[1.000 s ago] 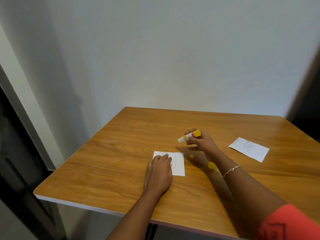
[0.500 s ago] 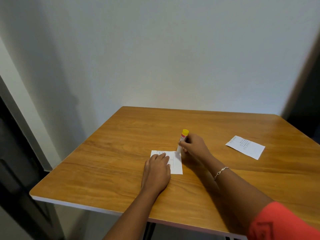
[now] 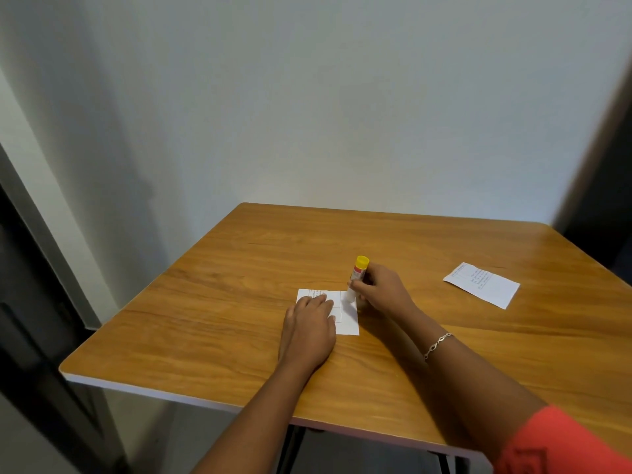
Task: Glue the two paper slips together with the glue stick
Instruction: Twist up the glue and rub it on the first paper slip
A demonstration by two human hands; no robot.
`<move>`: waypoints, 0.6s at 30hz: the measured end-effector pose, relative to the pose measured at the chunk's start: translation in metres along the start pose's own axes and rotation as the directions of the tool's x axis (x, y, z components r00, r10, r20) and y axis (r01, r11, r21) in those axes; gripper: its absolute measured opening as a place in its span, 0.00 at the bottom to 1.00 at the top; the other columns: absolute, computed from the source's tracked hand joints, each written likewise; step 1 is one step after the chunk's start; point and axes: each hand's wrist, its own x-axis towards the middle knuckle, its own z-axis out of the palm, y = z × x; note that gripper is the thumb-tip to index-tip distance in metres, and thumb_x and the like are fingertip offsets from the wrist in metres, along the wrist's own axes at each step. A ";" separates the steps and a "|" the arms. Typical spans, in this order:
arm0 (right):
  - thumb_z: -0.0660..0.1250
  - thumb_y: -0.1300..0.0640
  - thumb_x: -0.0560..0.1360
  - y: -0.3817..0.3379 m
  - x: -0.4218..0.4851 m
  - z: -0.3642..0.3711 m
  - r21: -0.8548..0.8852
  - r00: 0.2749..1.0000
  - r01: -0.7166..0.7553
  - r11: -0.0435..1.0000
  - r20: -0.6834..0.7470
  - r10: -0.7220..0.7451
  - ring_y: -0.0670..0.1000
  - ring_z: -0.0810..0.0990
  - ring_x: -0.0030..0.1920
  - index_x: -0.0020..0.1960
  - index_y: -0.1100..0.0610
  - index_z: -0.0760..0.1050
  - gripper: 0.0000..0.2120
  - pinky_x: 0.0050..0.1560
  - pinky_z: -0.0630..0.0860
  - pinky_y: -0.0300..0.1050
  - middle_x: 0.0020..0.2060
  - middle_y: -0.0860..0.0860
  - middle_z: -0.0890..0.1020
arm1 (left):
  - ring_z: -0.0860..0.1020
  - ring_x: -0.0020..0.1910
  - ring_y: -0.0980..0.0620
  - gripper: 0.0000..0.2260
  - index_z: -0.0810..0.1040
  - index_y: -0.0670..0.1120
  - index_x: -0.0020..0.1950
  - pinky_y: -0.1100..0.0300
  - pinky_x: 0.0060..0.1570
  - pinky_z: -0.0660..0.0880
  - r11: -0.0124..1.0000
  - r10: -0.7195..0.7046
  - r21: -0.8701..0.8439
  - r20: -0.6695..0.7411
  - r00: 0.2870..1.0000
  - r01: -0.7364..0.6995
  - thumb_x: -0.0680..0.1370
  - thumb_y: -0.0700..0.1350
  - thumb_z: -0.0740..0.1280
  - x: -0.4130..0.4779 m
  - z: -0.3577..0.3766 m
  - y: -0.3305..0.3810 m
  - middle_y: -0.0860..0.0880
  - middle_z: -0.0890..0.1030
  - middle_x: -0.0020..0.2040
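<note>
Head view, looking down over my arms: my left hand point(image 3: 309, 325) lies flat on the near paper slip point(image 3: 348, 318), fingers point(image 3: 321, 301) spread and pressing its left part against the worktop point(image 3: 212, 323), so the sheet cannot slide or curl when something drags across it. My right hand point(image 3: 383, 292) holds the glue stick point(image 3: 355, 280) close to upright, fingers wrapped snugly round the lower barrel, the yellow end up and the white working end down on the slip's far right part. I grip it low, I think, to keep the tip steady and the pressure even. Whether the tip truly bears on the paper or sits just above it I cannot tell from here. The uncovered right strip of the slip is what I leave free for the glue. The second paper slip point(image 3: 481, 284) lies well apart to the right on the worktop, print side up, kept out of the way until the first is coated, within my right hand's reach.
</note>
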 end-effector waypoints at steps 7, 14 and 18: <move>0.66 0.61 0.71 -0.004 -0.017 -0.002 0.015 1.000 0.017 1.000 0.007 -0.017 0.62 0.80 0.41 0.43 0.65 0.75 0.06 0.40 0.72 0.51 0.39 0.63 0.82 | 0.64 0.69 0.51 0.17 0.69 0.47 0.67 0.54 0.66 0.60 1.000 0.004 0.007 -0.001 1.000 -0.004 0.79 0.46 0.55 0.000 0.000 0.000 0.49 0.69 0.70; 0.67 0.60 0.71 -0.004 -0.034 -0.003 0.041 1.000 0.031 0.999 0.002 -0.031 0.52 0.73 0.35 0.41 0.64 0.75 0.06 0.36 0.66 0.46 0.34 0.59 0.79 | 0.65 0.69 0.51 0.17 0.69 0.47 0.67 0.54 0.66 0.60 1.000 0.002 0.018 -0.007 1.000 -0.002 0.79 0.46 0.55 0.000 -0.001 0.001 0.49 0.70 0.70; 0.67 0.60 0.71 -0.004 -0.042 -0.005 0.036 1.000 0.029 0.999 -0.003 -0.029 0.52 0.73 0.35 0.42 0.64 0.75 0.07 0.35 0.66 0.45 0.35 0.60 0.80 | 0.65 0.68 0.50 0.17 0.69 0.47 0.67 0.54 0.65 0.61 1.000 0.001 0.026 -0.007 1.000 -0.001 0.79 0.46 0.56 0.000 -0.001 0.001 0.49 0.70 0.70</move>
